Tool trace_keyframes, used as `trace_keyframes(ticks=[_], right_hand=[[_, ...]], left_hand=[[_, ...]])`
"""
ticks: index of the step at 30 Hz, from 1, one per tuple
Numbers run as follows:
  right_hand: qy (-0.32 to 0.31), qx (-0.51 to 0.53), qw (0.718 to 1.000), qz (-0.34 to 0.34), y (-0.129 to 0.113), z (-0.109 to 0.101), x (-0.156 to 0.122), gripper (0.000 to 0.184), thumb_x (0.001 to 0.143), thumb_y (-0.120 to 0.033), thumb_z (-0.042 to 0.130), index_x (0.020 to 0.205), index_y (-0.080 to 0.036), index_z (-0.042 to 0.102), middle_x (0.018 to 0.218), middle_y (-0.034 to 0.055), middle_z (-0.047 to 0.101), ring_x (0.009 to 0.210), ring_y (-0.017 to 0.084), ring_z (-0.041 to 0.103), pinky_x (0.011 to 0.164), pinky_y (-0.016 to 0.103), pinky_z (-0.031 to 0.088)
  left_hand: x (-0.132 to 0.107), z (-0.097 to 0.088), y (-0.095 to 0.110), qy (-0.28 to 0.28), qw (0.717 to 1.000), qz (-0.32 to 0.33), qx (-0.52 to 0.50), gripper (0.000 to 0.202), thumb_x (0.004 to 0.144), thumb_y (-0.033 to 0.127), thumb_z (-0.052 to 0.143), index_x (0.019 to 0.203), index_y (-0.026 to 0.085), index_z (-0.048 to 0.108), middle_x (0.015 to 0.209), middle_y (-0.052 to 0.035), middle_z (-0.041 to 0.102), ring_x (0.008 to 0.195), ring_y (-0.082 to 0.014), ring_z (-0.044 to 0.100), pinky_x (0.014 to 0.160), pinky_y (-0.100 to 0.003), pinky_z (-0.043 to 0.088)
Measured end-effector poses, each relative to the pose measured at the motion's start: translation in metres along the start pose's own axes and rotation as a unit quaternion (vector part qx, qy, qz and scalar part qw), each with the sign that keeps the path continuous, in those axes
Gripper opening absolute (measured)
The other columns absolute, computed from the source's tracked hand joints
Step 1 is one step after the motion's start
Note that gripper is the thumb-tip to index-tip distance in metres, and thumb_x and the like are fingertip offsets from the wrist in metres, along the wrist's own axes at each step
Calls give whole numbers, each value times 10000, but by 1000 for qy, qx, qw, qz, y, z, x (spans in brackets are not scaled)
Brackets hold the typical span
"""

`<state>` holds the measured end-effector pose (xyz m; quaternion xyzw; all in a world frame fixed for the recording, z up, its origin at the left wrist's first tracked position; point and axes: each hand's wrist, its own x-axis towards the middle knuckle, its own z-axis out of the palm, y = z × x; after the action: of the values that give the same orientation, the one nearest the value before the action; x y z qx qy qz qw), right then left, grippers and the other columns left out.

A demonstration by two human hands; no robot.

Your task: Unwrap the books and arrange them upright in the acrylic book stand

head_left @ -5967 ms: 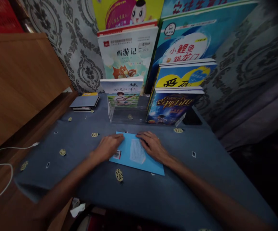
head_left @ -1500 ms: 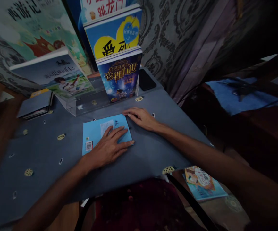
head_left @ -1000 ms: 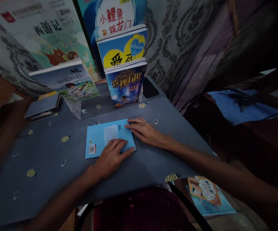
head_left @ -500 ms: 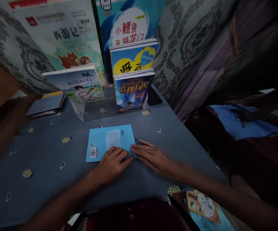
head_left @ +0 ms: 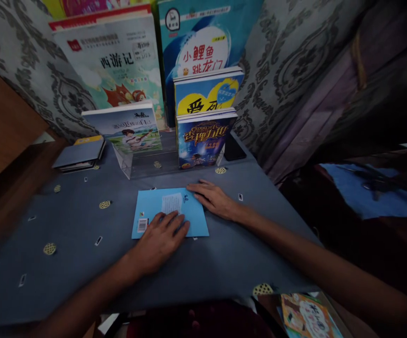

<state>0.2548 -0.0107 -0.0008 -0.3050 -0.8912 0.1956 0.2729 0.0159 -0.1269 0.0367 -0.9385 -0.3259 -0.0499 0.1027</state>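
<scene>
In the head view, the blue booklet (head_left: 192, 216) is lying flat on the counter (head_left: 69, 225), between the two hands and on the near side of the clear stand (head_left: 143, 164). Its long axis is running roughly left to right, nearly parallel to the stand's front. The left hand (head_left: 161, 239) is overlapping the near edge, its fingers (head_left: 177, 223) slightly spread and resting on the cover; from them the cover is extending away toward the stand and out to both sides. The right hand (head_left: 213, 199) is touching the far right corner with extended fingers; from there the booklet is lying to the left and toward the wearer. Both hands are in contact, the left covering more of the surface, and neither is gripping. The booklet is showing a barcode (head_left: 142, 225) at lower left, a pale text panel (head_left: 172, 203) too small to read, and a dark logo (head_left: 186, 197), also illegible. Behind, the pale green book (head_left: 115, 65) is reading 西游记, the teal book (head_left: 203, 51) 小鲤鱼跳龙门, and the dark blue book (head_left: 203, 141) 查理九世; the yellow-and-blue book (head_left: 203, 96) is displaying 爱 and a partly covered 死. The landscape-cover book (head_left: 129, 131) is carrying a title too blurred to transcribe.
</scene>
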Motion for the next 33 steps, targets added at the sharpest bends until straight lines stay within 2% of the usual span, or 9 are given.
trace_keyframes(ticks=[7, 12, 15, 17, 21, 24, 28, 31, 33], right_hand=[[-10, 23, 999, 35, -3, -3, -4, 397, 1028, -343, 400, 1354, -238, 600, 1344, 76, 668, 1279, 251, 594, 1161, 527, 386], [-13, 70, 996, 44, -5, -9, -1, 436, 1023, -441, 398, 1337, -240, 625, 1339, 83, 671, 1280, 262, 588, 1157, 517, 375], [0, 130, 989, 69, -9, -14, 1, 505, 1003, -555, 395, 1243, -230, 698, 1268, 96, 709, 1213, 276, 627, 1101, 493, 430], [10, 200, 973, 114, -10, -18, 1, 582, 980, -639, 378, 1158, -222, 743, 1188, 97, 741, 1155, 286, 655, 1066, 486, 456], [51, 411, 888, 199, -7, -19, -2, 752, 903, -789, 337, 1051, -189, 764, 1002, 105, 779, 1002, 292, 708, 951, 484, 520], [92, 521, 827, 190, -9, -21, -5, 652, 828, -755, 560, 1116, -192, 718, 990, 98, 771, 905, 241, 717, 838, 405, 556], [108, 544, 813, 178, -24, -30, -3, 557, 712, -491, 836, 1165, -218, 661, 755, -2, 736, 657, 149, 673, 642, 275, 541], [100, 543, 812, 188, -34, -36, 1, 482, 745, -487, 804, 1117, -211, 671, 670, -17, 707, 583, 146, 656, 557, 261, 531], [97, 526, 819, 207, -33, -34, 2, 445, 775, -485, 769, 1103, -200, 674, 708, 8, 724, 599, 154, 675, 544, 262, 544]], left_hand=[[0, -9, 17, -122, 990, 2, 72, 542, 965, 100, 386, 1507, 109, 381, 1476, -259, 492, 1341, -442, 500, 928, -564, 531], [7, -21, 6, -157, 987, 19, 39, 600, 913, 31, 419, 1506, 90, 354, 1457, -273, 505, 1323, -413, 531, 898, -517, 567], [7, -37, -10, -133, 987, -38, -83, 588, 913, 28, 418, 1491, 122, 365, 1381, -222, 589, 1238, -332, 615, 878, -426, 567], [6, -46, -20, -55, 970, -114, -208, 479, 966, 108, 411, 1438, 175, 447, 1213, -146, 693, 1047, -256, 699, 820, -347, 558], [10, -53, -37, 117, 854, -250, -441, 320, 975, 364, 507, 1201, 182, 643, 797, -27, 705, 646, -156, 642, 598, -236, 479], [16, -53, -45, 174, 705, -336, -600, 419, 849, 488, 664, 1084, 141, 671, 686, -4, 662, 559, -138, 592, 524, -221, 454], [25, -48, -46, 262, 520, -402, -707, 486, 668, 466, 819, 992, 147, 647, 735, -11, 695, 611, -151, 642, 589, -248, 519], [26, -34, -43, 283, 463, -433, -720, 487, 614, 417, 849, 951, 162, 607, 739, -7, 697, 636, -163, 660, 615, -259, 530], [21, -21, -41, 268, 470, -447, -712, 491, 636, 451, 824, 956, 181, 568, 709, 10, 676, 610, -164, 647, 597, -263, 517]])
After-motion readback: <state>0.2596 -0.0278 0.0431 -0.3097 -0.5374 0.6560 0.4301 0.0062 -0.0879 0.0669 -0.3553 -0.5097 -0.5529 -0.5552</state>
